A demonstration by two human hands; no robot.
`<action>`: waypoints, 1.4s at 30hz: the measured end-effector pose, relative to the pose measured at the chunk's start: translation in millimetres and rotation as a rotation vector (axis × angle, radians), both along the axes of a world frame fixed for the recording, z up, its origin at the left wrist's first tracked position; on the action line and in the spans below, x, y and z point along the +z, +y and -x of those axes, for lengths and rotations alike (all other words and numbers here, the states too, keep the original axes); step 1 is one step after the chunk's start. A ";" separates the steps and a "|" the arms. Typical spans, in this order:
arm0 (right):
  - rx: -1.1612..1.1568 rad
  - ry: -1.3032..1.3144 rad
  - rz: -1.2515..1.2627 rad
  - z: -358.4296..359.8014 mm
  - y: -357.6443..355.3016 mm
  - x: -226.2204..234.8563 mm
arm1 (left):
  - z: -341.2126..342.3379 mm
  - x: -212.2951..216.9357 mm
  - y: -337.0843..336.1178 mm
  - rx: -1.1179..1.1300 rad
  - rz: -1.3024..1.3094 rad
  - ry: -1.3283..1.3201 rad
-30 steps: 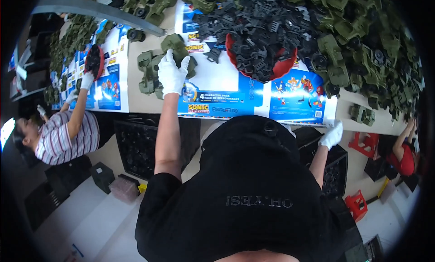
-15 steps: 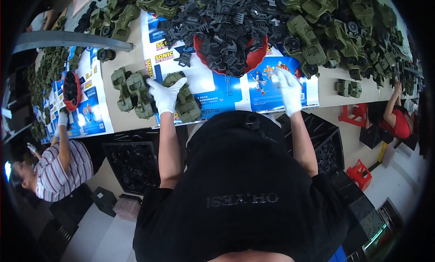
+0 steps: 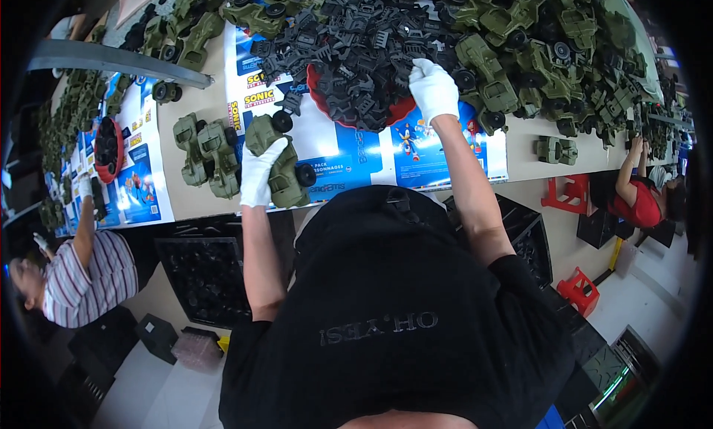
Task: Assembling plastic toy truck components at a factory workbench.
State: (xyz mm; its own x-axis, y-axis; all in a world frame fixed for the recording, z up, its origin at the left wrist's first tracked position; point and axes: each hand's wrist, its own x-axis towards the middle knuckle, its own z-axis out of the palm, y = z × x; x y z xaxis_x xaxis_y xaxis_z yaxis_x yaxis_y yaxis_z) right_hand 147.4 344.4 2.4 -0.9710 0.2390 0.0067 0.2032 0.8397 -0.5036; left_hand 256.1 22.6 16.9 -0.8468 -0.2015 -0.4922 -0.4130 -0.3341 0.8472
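My gloved left hand (image 3: pixel 260 174) is closed on a green toy truck (image 3: pixel 279 184) near the table's front edge. Black wheels show along the truck's right side. Two more green toy trucks (image 3: pixel 220 158) lie just left of that hand. My right hand (image 3: pixel 434 92), also gloved, reaches to the right rim of a red bowl (image 3: pixel 319 95). Its fingers are bent together beside the heap of small black plastic parts (image 3: pixel 364 65) that fills the bowl and spreads behind it. Whatever its fingertips hold is too small to make out.
Many green toy trucks (image 3: pixel 512 65) are heaped at the right and far left. A single truck (image 3: pixel 557 151) lies at the right edge. Printed sheets (image 3: pixel 356 154) cover the table. A grey metal bar (image 3: pixel 119 60) crosses at left. Co-workers sit at both sides; black crates (image 3: pixel 200 277) stand below.
My right hand has moved up and left from the printed sheet to the black parts. My left hand has closed on the truck, which has turned to show its wheels.
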 end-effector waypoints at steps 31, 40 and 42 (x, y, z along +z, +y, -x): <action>0.184 -0.278 1.107 -59.5 1.3 100.2 | 18.3 91.2 71.6 -0.900 -0.091 0.194; 0.870 -0.525 0.589 -54.0 24.5 149.5 | 17.3 86.6 76.6 -0.989 0.081 0.369; 0.954 -0.419 0.659 -48.7 27.9 134.6 | 15.6 93.1 70.8 -0.980 -0.148 0.317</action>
